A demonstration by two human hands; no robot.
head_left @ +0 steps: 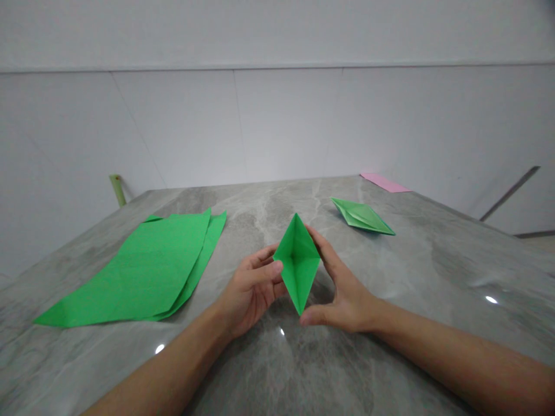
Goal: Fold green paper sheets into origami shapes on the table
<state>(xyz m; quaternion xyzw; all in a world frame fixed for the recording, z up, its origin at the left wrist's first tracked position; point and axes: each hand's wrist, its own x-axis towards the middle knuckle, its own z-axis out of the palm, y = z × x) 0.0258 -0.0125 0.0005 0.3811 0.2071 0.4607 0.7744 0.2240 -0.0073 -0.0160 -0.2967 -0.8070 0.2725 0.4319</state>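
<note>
A folded green paper piece (297, 263), diamond-shaped with a centre crease, is held upright just above the grey marble table (277, 370). My left hand (251, 292) pinches its left corner between thumb and fingers. My right hand (342, 289) cups its right edge, with the index finger along the upper side and the thumb at the bottom tip.
A stack of flat green paper sheets (143, 271) lies to the left. A finished green folded paper boat (362, 215) rests behind my right hand. A pink sheet (385, 182) lies at the far edge by the white wall. A green stick (117, 189) leans at the far left.
</note>
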